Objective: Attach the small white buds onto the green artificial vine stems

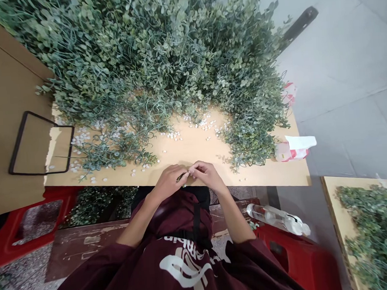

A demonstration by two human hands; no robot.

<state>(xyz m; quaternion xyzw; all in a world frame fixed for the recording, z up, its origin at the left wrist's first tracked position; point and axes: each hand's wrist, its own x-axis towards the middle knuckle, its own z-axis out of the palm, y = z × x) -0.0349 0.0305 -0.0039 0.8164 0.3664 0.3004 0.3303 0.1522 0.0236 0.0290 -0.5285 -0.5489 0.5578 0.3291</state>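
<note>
At the table's near edge, my left hand (171, 180) is closed around a small dark, thin piece (181, 177), mostly covered by the fingers. My right hand (209, 175) meets it fingertip to fingertip in a pinch; whatever lies between its fingers is too small to make out. Small white pieces (173, 135) are scattered on the tabletop beyond both hands. Left of my left hand lie loose sprigs of artificial greenery (111, 152). A large heap of the same leafy greenery (161, 50) covers the table's far part.
A black rectangular frame (15, 145) stands at the left. On the right are a tissue pack (287, 151) at the table's end, and a clear plastic bottle (273, 216) on a red stool (313, 260). More greenery (376, 234) lies on another board at lower right.
</note>
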